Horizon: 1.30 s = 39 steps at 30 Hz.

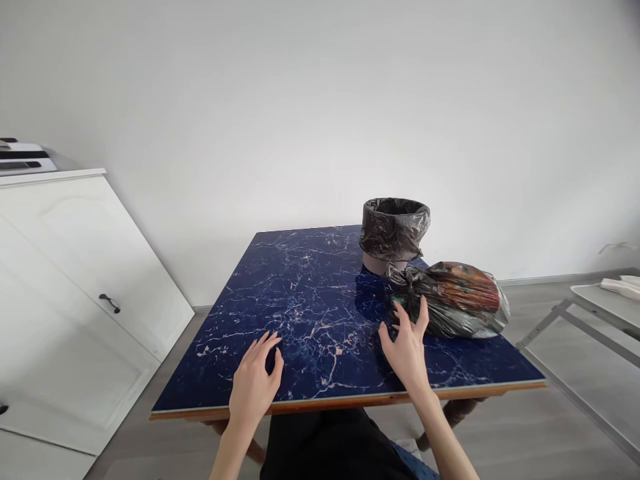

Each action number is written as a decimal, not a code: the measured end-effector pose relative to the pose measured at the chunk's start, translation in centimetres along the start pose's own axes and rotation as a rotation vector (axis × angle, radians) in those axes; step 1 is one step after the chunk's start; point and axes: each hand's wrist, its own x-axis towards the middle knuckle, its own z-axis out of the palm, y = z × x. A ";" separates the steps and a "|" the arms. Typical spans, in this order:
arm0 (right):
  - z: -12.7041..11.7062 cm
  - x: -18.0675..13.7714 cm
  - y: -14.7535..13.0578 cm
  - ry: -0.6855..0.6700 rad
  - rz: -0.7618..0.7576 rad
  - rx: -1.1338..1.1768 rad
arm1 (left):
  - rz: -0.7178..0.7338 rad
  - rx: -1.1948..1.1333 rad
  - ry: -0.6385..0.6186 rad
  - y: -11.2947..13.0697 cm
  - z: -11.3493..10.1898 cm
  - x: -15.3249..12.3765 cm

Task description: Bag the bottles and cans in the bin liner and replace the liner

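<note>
My left hand (256,377) is over the front part of the blue marbled table (300,293), fingers stretched forward and nothing in them. My right hand (406,347) is beside the knotted end of a filled dark plastic garbage bag (465,307), its fingers spread. Whether its fingertips touch the bag I cannot tell. The bag lies on its side at the table's right edge, and orange and brown contents show through the thin film. Behind it stands a small trash bin (375,263) with a black bin liner (393,230) folded over its rim.
A white cabinet (85,287) with dark handles stands to the left, with a white and black object (25,160) on top. At right is a grey metal-framed stand (600,307) bearing something white. A pale wall (250,120) rises behind the table.
</note>
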 end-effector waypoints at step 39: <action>0.5 -0.3 2.3 -0.071 0.021 0.091 | 0.095 -0.047 0.018 0.6 -0.8 -0.1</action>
